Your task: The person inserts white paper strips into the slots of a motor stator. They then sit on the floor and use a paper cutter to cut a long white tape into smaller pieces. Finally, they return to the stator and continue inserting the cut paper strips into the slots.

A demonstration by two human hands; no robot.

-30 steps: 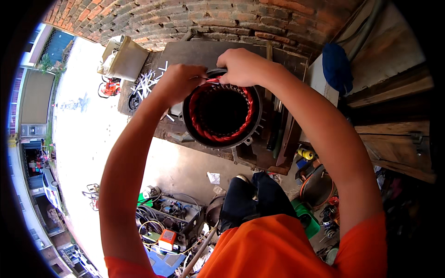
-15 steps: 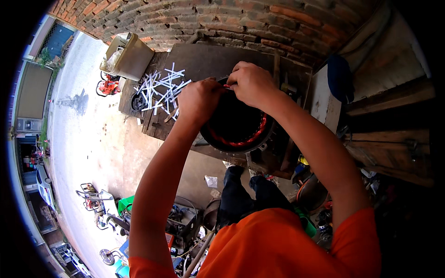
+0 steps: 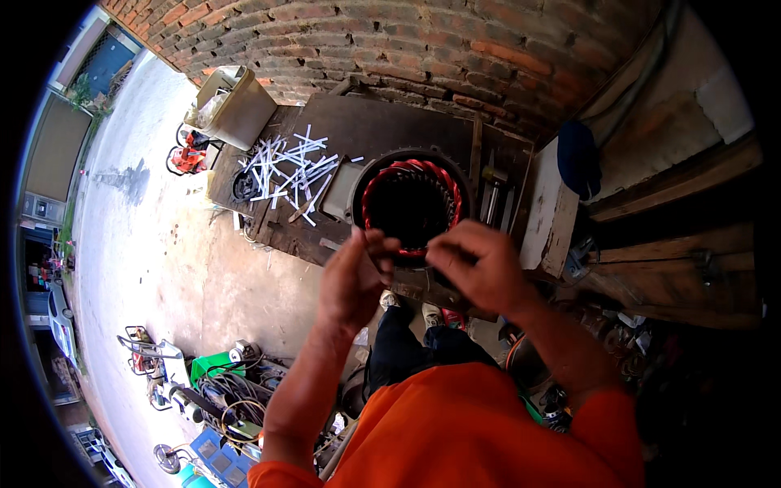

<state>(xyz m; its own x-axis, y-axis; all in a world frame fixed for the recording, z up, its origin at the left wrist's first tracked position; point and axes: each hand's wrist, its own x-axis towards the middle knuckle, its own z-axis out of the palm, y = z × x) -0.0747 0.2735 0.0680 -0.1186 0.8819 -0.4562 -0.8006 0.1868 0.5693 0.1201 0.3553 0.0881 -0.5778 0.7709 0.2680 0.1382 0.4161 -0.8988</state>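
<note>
A round motor stator (image 3: 355, 199) stands on the bench with its bore facing up. Red-wrapped windings (image 3: 450, 180) ring its inside edge. Both of my hands are raised in front of its near rim, a small gap between them. My left hand (image 3: 355, 276) has its fingers curled inward, palm toward the other hand. My right hand (image 3: 484, 264) is pinched, thumb against the fingers. Whatever is between the fingers of either hand is too small and blurred to make out. Left of the stator lies a loose pile of white strips (image 3: 285, 169).
The dark bench (image 3: 342, 118) backs onto a brick wall (image 3: 390, 57). A hammer (image 3: 494, 179) lies right of the stator. A cream bucket (image 3: 244, 106) stands at the far left corner. Cables and machine parts (image 3: 228, 394) crowd the floor at left; wooden boards (image 3: 675, 252) stand at right.
Both hands have left the far rim of the stator and come back toward me, to its near side. The red windings now show almost all round. The view has shifted slightly.
</note>
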